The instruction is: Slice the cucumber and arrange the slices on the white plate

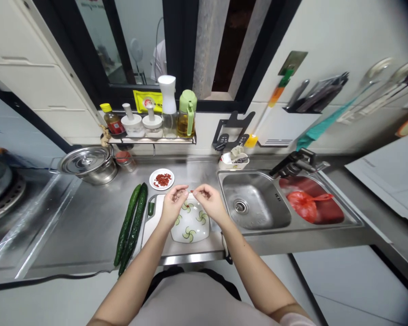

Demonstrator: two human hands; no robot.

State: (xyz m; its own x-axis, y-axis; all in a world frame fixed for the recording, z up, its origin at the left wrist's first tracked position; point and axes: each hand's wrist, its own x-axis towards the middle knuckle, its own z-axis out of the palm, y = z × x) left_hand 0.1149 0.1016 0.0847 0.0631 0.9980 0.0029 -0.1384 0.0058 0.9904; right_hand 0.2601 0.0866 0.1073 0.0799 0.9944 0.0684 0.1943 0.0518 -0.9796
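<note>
Both hands meet over the far edge of a square white plate [192, 231]. My right hand [207, 199] pinches a small red piece [191, 191], like a goji berry, between thumb and forefinger. Close beside it, my left hand [175, 201] has its thumb and fingers drawn together; what they hold, if anything, I cannot make out. Several pinwheels of thin green slices [189, 234], like cucumber, lie on the plate. One near the hands has a red spot at its centre. Just beyond, a small white dish [153, 179] holds many red pieces [162, 180].
Under the plate lies a cutting board [153, 226], with a short cucumber piece [151, 208] on it. Two whole cucumbers [133, 226] lie to its left. A knife handle [227, 251] shows at right, near the sink [255, 199]. A lidded pot [88, 165] stands back left.
</note>
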